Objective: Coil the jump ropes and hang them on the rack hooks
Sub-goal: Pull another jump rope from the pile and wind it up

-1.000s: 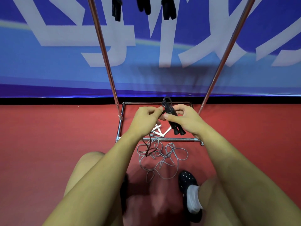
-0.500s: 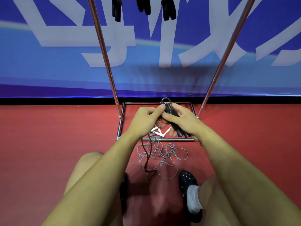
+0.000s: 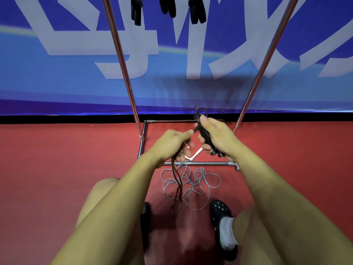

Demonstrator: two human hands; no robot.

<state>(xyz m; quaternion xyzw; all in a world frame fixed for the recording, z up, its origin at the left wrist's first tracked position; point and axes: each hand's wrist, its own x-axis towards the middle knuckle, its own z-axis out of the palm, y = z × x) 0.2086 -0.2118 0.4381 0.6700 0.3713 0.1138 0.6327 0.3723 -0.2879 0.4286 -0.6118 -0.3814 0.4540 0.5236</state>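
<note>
**Handles gathered in the right hand, cord trailing down from the left**

Head view looks down on a crouched person's two bare arms, working just over the base frame (image 3: 198, 163) of a metal rack. The right hand (image 3: 219, 139) is wrapped around a pair of black handles (image 3: 207, 139), fingers pressed firmly round them; the handles' long axis runs slantwise, upper end toward the wall with a small loop of cord sticking out above the thumb, lower ends pointing back toward the person's right knee. The left hand (image 3: 172, 143) sits just beside it, thumb and fingers pinching the dark cord (image 3: 176, 180) close to the handles' upper end. From that pinch the cord hangs straight down toward the floor between the feet. So the slack lies below and to the left of the grip, and the left hand is the nearer one to gather it; winding it seems to be the step in hand.

A grey rope (image 3: 191, 183) lies in loose tangled loops on the red floor (image 3: 57, 169), touching the frame's near bar, not yet coiled. Two slanted poles (image 3: 122, 62) rise from the frame, and black handles of hung ropes (image 3: 195, 10) dangle at the top edge. A blue banner (image 3: 57, 83) with large pale lettering covers the wall behind.
</note>
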